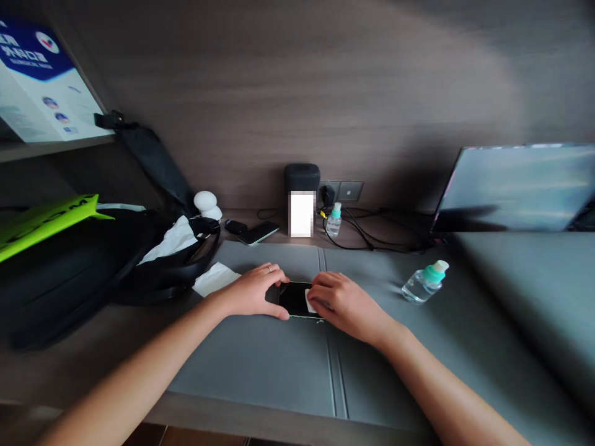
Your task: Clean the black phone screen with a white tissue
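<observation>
A black phone (pixel 294 298) lies flat on the grey desk mat (pixel 260 359) in front of me. My left hand (pixel 253 291) grips the phone's left end, thumb along its near edge, a ring on one finger. My right hand (pixel 341 303) presses a small white wipe (pixel 309 301) onto the phone's screen with closed fingers. A small clear bottle with a teal cap (pixel 424 282) lies on its side on the mat, to the right of my right hand.
A white tissue (pixel 214 278) lies left of my left hand. A black bag (pixel 93 266) fills the left side. At the back stand a second phone (pixel 258 233), a black speaker (pixel 302 179), another small bottle (pixel 333 221), cables and a tilted screen (pixel 515 186).
</observation>
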Available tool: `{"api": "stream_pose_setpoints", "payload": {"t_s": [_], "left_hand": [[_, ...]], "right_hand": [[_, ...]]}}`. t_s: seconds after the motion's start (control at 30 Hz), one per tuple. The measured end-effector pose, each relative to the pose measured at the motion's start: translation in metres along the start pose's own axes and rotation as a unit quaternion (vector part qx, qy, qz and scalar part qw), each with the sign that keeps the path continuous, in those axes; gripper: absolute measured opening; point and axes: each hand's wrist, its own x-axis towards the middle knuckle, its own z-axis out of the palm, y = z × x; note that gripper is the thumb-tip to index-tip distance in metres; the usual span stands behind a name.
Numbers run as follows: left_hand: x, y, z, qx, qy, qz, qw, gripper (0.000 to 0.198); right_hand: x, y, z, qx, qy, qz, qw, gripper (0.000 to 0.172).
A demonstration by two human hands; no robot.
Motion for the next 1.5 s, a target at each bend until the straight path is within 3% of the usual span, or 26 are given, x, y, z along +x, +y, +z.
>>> {"api": "stream_pose_setpoints", "payload": {"t_s": [0.13, 0.47, 0.7, 0.8, 0.9, 1.03, 1.5], "left_hand": [[0.000, 0.000, -0.001, -0.001, -0.003, 0.007, 1.000, 0.057], [-0.001, -0.001, -0.001, 0.000, -0.005, 0.012, 1.000, 0.057], [0.000, -0.001, 0.000, 0.004, -0.007, 0.014, 1.000, 0.056], [0.000, -0.002, 0.000, 0.004, -0.007, 0.015, 1.000, 0.058], [0.000, -0.002, 0.001, 0.008, -0.003, 0.013, 1.000, 0.058], [0.000, -0.001, 0.001, 0.006, -0.003, 0.007, 1.000, 0.058], [-0.001, 0.001, -0.001, 0.008, -0.006, 0.015, 1.000, 0.056]], "right_hand": [[-0.005, 0.007, -0.005, 0.026, -0.012, 0.000, 1.000, 0.015], [-0.019, 0.039, -0.013, -0.033, -0.010, 0.088, 0.996, 0.015], [-0.029, 0.058, -0.021, -0.147, 0.072, 0.200, 0.966, 0.015], [-0.025, 0.046, -0.016, -0.091, 0.085, 0.151, 0.981, 0.019], [-0.019, 0.029, -0.011, -0.005, 0.028, 0.088, 0.996, 0.037], [-0.015, 0.018, -0.008, 0.033, -0.047, 0.087, 0.995, 0.066], [-0.015, 0.021, -0.007, 0.076, -0.048, 0.103, 0.991, 0.063]]}}
